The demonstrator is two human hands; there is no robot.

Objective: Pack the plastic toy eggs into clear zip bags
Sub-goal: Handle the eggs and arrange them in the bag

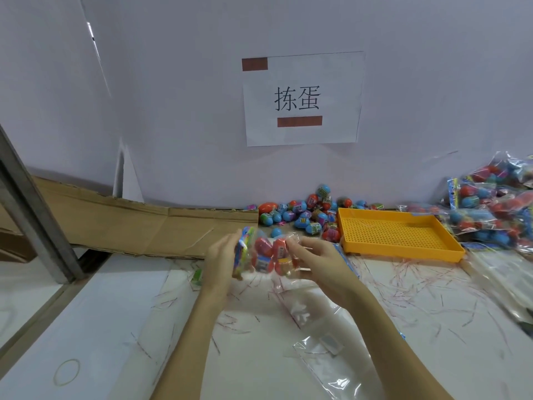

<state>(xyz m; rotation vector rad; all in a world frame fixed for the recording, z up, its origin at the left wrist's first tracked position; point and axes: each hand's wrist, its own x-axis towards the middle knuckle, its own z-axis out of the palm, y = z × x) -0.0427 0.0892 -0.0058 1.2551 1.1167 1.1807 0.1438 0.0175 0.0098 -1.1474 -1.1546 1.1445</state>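
Hands are holding a filled zip bag (268, 256) up above the table (115, 327), in front of the loose eggs (302, 213). The left hand (220, 255) is gripping the end with the colourful header card, fingers curled round it, while the right hand (320, 259) is pinching the crinkled clear end, probably to keep the bag taut so the red eggs inside are settling in a row. The bag's long axis is running left to right, header pointing left. Packed bags (496, 203) are piling up beyond the yellow tray (401, 249), likely its destination.
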